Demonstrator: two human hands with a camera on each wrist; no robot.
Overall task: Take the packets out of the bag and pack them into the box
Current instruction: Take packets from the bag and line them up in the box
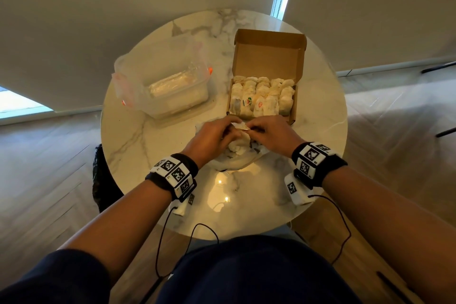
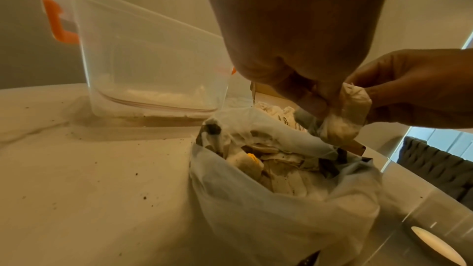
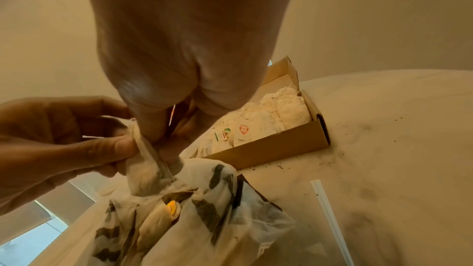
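Note:
An open white plastic bag (image 1: 240, 155) (image 2: 281, 199) (image 3: 204, 219) holding several pale tea packets lies on the round marble table (image 1: 148, 155), just before the cardboard box (image 1: 267, 61) (image 3: 268, 145). Rows of packets (image 1: 262, 99) (image 3: 276, 112) fill the box, whose lid stands open. Both hands meet above the bag and pinch one packet (image 1: 240, 126) (image 2: 345, 112) (image 3: 143, 161) between them: my left hand (image 1: 212, 136) (image 2: 307, 88) (image 3: 76, 139) from the left, my right hand (image 1: 270, 132) (image 2: 409, 92) (image 3: 166, 128) from the right.
A clear plastic tub (image 1: 170, 86) (image 2: 153, 64) with orange clips stands at the table's far left, a zip bag inside it. Dark crumbs (image 3: 358, 128) speckle the marble near the box. Wood floor surrounds the table.

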